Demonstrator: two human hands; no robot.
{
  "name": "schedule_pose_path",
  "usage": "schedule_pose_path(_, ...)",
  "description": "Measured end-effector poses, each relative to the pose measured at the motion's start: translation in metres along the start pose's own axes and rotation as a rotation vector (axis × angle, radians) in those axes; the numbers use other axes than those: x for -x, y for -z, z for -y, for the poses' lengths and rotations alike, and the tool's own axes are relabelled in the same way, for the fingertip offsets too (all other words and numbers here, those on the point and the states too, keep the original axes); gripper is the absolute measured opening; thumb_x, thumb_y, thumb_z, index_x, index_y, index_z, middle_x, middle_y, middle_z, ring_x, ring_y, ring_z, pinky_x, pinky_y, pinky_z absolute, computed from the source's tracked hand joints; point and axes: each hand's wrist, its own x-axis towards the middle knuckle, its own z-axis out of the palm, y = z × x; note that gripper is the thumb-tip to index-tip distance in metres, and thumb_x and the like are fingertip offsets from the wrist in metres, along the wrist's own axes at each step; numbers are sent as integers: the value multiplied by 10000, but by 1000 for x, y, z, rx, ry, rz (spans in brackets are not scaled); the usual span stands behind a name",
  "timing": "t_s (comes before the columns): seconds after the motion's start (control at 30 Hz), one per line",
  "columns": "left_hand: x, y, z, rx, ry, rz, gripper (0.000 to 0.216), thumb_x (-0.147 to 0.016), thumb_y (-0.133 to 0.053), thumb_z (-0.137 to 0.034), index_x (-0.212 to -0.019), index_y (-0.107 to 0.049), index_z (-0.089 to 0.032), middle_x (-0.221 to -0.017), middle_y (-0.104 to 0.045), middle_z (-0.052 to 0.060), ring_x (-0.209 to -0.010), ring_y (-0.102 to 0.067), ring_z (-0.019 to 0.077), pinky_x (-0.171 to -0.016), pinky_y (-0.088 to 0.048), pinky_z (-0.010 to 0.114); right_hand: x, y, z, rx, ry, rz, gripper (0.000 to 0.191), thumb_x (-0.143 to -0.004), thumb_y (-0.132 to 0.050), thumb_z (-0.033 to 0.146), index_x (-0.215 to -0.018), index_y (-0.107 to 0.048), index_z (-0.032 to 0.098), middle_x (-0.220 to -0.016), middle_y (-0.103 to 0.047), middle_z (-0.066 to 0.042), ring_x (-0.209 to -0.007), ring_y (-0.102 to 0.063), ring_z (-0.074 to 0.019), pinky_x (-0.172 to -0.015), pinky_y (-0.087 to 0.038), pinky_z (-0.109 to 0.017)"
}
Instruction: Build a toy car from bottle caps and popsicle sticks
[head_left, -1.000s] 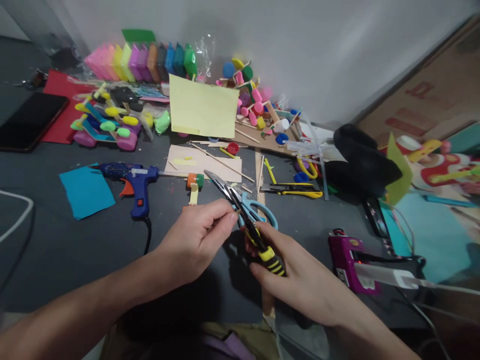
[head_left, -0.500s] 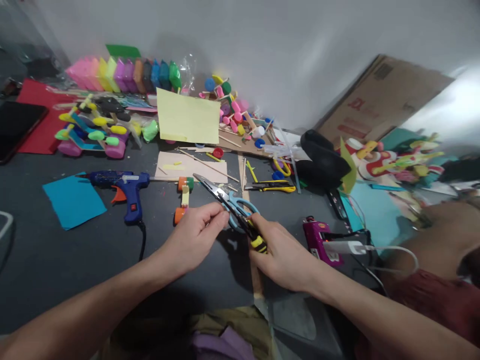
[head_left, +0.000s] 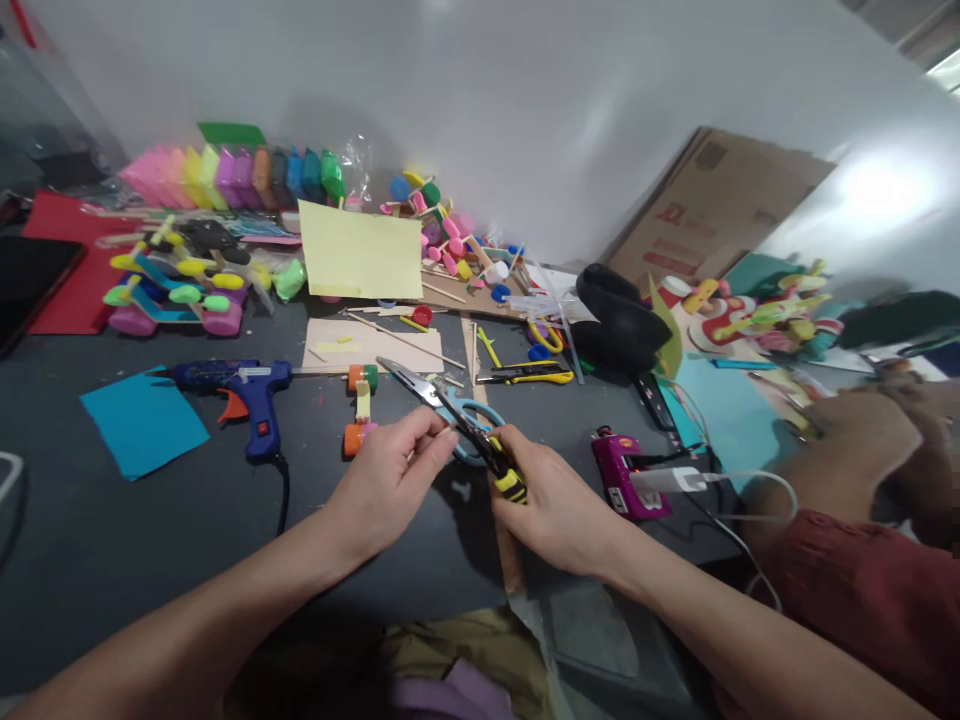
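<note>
My right hand is closed around the yellow-and-black handles of a pair of pliers, whose dark jaws point up and left. My left hand is pinched, thumb against forefinger, right by the jaws; a tiny pale bit seems to show at the fingertips, too small to name. Beneath the pliers lies a pair of scissors with light blue handles, blades toward the upper left. Just behind my left hand is a small assembly of orange and green wheels joined by a pale strip.
A blue glue gun lies at left beside blue paper. Behind are a pale board, thin sticks and a yellow cutter. A purple power adapter with cables stands at right, near another person's arm.
The camera view has turned slightly, so the table's things appear shifted left, the back ones also lower. Both hands keep nearly the same pose, the pliers still in my right hand.
</note>
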Motion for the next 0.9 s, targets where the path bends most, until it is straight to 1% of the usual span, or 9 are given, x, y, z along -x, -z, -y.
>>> schedule_pose_path(0.1, 1, 1, -1, -69, -64, -6, 241, -988, -428, -249, -761, -486, -195, -685, -503, -39, -652, -457, 119, -640, -339, 242, 1, 1, 2, -17, 19, -15, 287, -738, -492, 128, -1014, -467, 201, -894, -612, -51, -771, -550, -212, -695, -393, -316)
schedule_pose_path(0.17, 1, 2, -2, -57, -81, 1, 258, -986, -414, -230, -734, -463, -195, -669, -477, -45, -637, -438, 110, -625, -329, 236, 3, 1, 3, -41, 38, -15, 311, -738, -490, 130, -1040, -469, 200, -904, -608, -47, -772, -545, -207, -703, -400, -318)
schedule_pose_path(0.27, 0, 5, -3, 86, -44, 35, 303, -979, -426, -269, -685, -435, -197, -610, -380, -65, -568, -358, 94, -556, -294, 229, 3, 2, 2, -76, 65, -9, 308, -729, -492, 138, -1026, -467, 211, -878, -598, -26, -740, -524, -191, -683, -398, -307)
schedule_pose_path(0.37, -1, 7, -5, 303, 53, 122, 315, -972, -446, -336, -694, -474, -191, -563, -309, -87, -491, -265, 79, -474, -231, 225, 4, 1, 2, -95, 81, -1, 271, -718, -485, 141, -974, -457, 224, -824, -579, -2, -694, -501, -174, -642, -383, -289)
schedule_pose_path(0.47, -2, 8, -6, 479, 140, 185, 307, -950, -494, -370, -707, -498, -183, -540, -302, -97, -466, -241, 67, -438, -187, 214, 4, 1, 1, -98, 95, -5, 250, -703, -474, 138, -935, -451, 229, -809, -573, 1, -687, -494, -169, -640, -379, -285)
schedule_pose_path(0.57, -3, 8, -5, 611, 194, 226, 334, -932, -547, -395, -684, -493, -178, -530, -295, -101, -455, -226, 54, -424, -169, 196, 4, -1, 0, -87, 102, -14, 239, -685, -477, 144, -907, -448, 227, -811, -580, -11, -699, -501, -177, -650, -375, -292)
schedule_pose_path(0.7, -4, 5, 1, 784, 271, 264, 359, -911, -611, -437, -689, -491, -182, -518, -248, -121, -434, -139, 40, -399, -117, 177, 1, -4, -7, -50, 77, -70, 219, -667, -498, 160, -852, -412, 238, -736, -538, 2, -638, -457, -176, -613, -319, -293)
schedule_pose_path(0.8, -6, 4, 4, 841, 293, 250, 379, -909, -627, -454, -682, -493, -181, -511, -215, -127, -432, -105, 39, -396, -93, 176, -2, -3, -13, -25, 55, -121, 212, -676, -515, 162, -820, -385, 247, -683, -507, 19, -605, -435, -171, -600, -289, -292)
schedule_pose_path(0.9, -5, 4, 4, 781, 220, 218, 357, -943, -591, -457, -741, -574, -163, -518, -253, -113, -449, -150, 48, -417, -130, 181, -5, 2, -15, -25, 43, -149, 231, -705, -522, 153, -915, -456, 223, -796, -600, -24, -705, -539, -202, -652, -355, -298)
